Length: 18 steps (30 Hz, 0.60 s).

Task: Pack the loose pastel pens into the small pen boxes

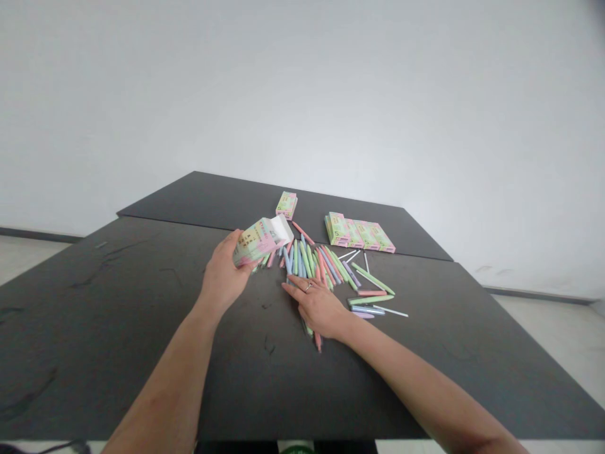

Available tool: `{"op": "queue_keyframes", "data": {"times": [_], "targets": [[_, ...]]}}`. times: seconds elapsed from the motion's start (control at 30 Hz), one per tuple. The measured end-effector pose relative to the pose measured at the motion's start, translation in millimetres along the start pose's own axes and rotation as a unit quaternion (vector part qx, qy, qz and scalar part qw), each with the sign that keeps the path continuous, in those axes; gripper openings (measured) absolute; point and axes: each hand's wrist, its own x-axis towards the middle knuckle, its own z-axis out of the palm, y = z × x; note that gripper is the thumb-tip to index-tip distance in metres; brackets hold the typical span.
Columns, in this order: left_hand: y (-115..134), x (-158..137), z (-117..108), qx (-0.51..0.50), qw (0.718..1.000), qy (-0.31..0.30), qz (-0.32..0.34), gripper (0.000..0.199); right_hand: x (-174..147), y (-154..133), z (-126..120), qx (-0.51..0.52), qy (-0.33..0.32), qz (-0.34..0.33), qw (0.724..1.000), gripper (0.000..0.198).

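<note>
My left hand (225, 272) is wrapped round a small pink-and-green printed cardboard box (258, 243), held tilted just above the table. The box's white end flap (282, 228) stands out toward the right. A spread of pastel pens (307, 258), green, blue, pink and purple, lies on the table in front of both hands. My right hand (317, 306), with a ring on one finger, rests palm down on the near side of these pens. Its fingers are stretched out and slightly apart; a few pens lie partly hidden under it.
On the black table (118, 328), a row of several similar boxes (359, 233) stands at the back right. Another box (286, 205) lies farther back. Thin white sticks (391, 311) and loose pens (373, 279) lie to the right. A pale wall rises behind.
</note>
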Motion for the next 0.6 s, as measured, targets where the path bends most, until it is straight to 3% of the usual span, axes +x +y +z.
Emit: {"op": "queue_keyframes", "data": {"times": [0.13, 0.33, 0.47, 0.6], "targets": [[4, -2, 3, 0.004, 1.000, -0.013, 0.002, 0.067, -8, 1, -1, 0.028, 0.041, 0.003, 0.999, 0.052], [9, -5, 6, 0.003, 1.000, -0.024, -0.005, 0.068, -6, 35, -11, 0.067, 0.176, 0.144, 0.971, 0.033], [12, -7, 10, 0.001, 0.999, -0.031, 0.014, 0.067, -4, 49, -14, 0.068, 0.172, 0.160, 0.970, 0.032], [16, -10, 16, -0.003, 0.999, -0.037, 0.034, 0.068, -5, 45, -13, 0.048, 0.136, 0.149, 0.978, 0.030]]}}
